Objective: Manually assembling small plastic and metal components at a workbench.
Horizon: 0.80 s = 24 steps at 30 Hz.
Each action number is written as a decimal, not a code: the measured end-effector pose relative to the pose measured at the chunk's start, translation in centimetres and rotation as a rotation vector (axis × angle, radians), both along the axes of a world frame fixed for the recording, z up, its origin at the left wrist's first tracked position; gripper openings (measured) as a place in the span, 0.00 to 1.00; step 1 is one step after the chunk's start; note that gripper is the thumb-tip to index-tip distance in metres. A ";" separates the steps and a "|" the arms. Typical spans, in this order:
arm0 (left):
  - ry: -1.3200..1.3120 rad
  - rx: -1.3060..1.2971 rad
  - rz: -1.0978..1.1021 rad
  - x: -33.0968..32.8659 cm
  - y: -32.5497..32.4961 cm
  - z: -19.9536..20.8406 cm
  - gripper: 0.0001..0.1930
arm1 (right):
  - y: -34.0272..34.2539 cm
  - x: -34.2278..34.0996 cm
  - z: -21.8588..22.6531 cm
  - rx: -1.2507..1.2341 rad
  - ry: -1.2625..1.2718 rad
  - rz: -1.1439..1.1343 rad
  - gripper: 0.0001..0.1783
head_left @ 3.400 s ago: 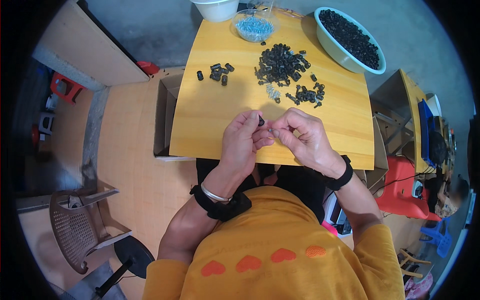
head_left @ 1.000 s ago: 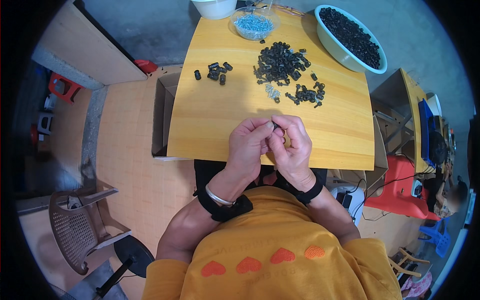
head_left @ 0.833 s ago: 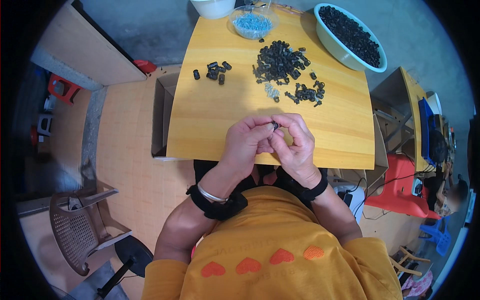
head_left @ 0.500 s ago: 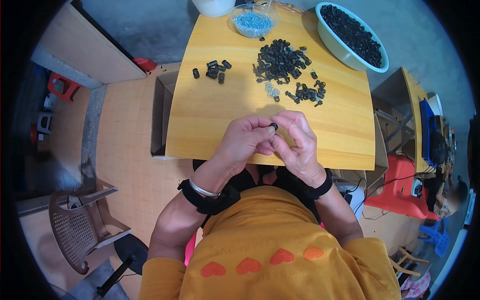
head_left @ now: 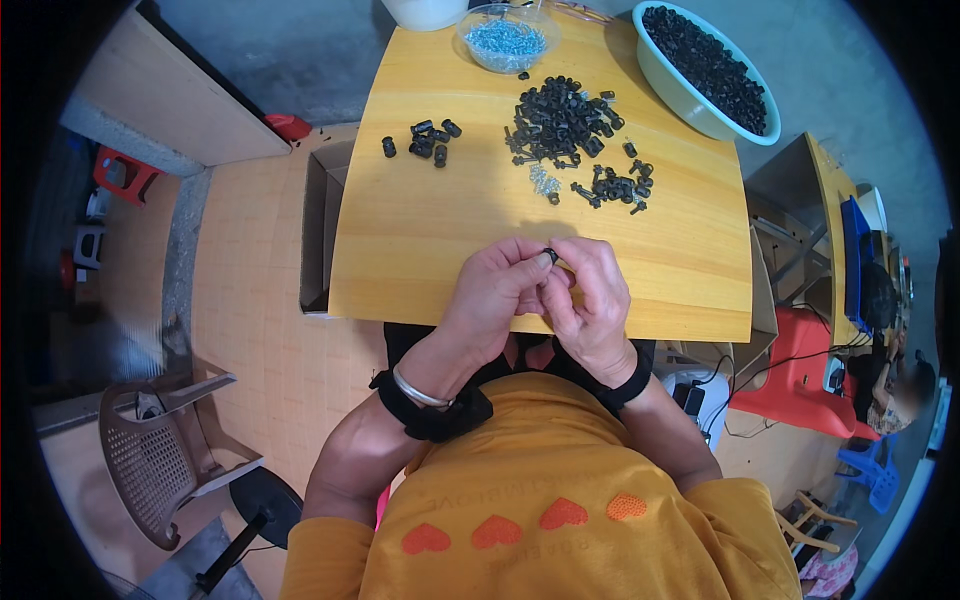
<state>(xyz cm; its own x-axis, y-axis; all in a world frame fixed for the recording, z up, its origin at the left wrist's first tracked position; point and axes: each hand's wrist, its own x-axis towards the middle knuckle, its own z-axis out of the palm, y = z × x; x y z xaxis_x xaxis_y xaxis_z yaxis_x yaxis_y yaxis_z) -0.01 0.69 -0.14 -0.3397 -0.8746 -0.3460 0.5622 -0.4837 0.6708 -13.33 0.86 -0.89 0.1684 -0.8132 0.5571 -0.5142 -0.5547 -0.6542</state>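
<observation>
Over the table's near edge, my left hand (head_left: 492, 290) pinches a small black plastic part (head_left: 549, 256) between thumb and fingers. My right hand (head_left: 592, 290) meets it from the other side, its fingers curled and the index fingertip against the part. Whether anything else is tucked in the fingers is hidden. Beyond my hands lies a heap of black plastic parts (head_left: 562, 115), with a few small silver screws (head_left: 543, 181) at its near side. A smaller cluster of black pieces with screws (head_left: 620, 186) is to the right, and several black cylindrical pieces (head_left: 422, 138) lie to the left.
On the wooden table (head_left: 430, 240), a clear bowl of silver-blue screws (head_left: 505, 42) and a pale basin of black parts (head_left: 700, 75) stand at the back. A cardboard box (head_left: 318, 230) is at the left edge. A red chair (head_left: 795, 385) and a brown chair (head_left: 150, 460) flank me.
Both hands have shifted slightly, still together at the small black part. The right hand's fingers have curled in closer around it. The piles on the table look the same.
</observation>
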 end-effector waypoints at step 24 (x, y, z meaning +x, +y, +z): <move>-0.316 -0.086 0.009 0.0 -0.4 -1.1 0.07 | -1.1 -1.9 0.8 0.047 0.089 0.176 0.13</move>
<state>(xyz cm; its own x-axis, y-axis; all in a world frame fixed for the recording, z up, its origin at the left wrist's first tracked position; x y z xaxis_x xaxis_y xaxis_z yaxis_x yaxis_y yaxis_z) 0.03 0.30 -1.24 -0.2192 -0.9078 -0.3576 0.3238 -0.4134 0.8510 -15.20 -0.24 -0.07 0.3570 -0.7915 0.4961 -0.4687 -0.6111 -0.6379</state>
